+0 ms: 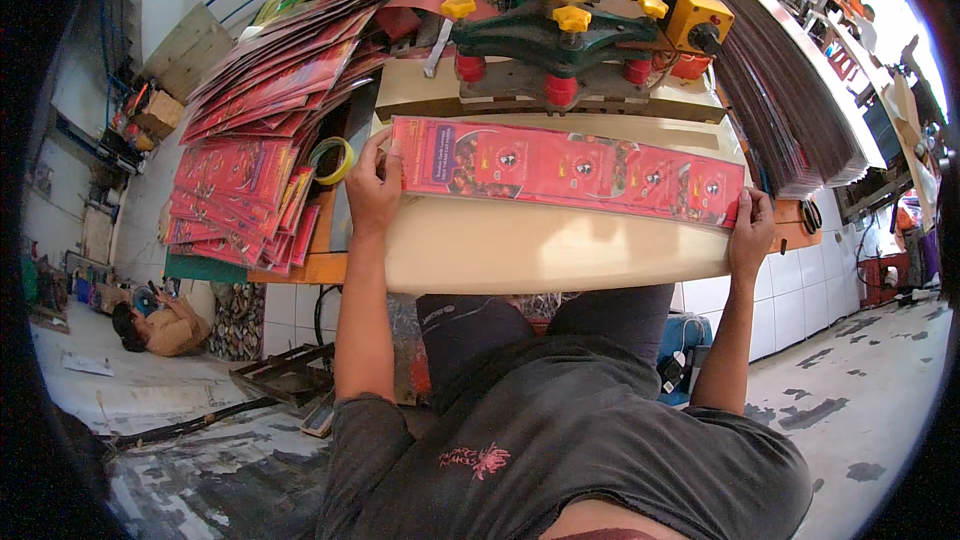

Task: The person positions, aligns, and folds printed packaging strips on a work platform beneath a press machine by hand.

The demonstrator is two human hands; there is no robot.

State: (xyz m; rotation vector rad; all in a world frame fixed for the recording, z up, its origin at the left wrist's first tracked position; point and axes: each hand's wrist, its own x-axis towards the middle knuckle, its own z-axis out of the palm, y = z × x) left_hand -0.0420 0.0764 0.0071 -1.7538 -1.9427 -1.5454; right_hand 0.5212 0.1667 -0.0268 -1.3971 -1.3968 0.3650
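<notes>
A long red printed strip (575,168) with food pictures and a glossy surface lies between my hands, tilted so its right end is nearer to me. My left hand (374,185) is closed on its left end, thumb at the edge. At the right end my right hand (752,230) pinches the corner. Beneath the strip is a cream-coloured board (560,255) with a curved look. Just beyond it stands a press machine (560,40) with a dark green frame, yellow knobs and red cylindrical parts.
Red printed sheets are heaped (240,185) at the left, beside a roll of yellow tape (332,160). A tall stack of flat sheets (790,90) stands at the right, near black-handled scissors (810,216). A yellow control box (695,18) sits by the press. Another person (165,325) is far left.
</notes>
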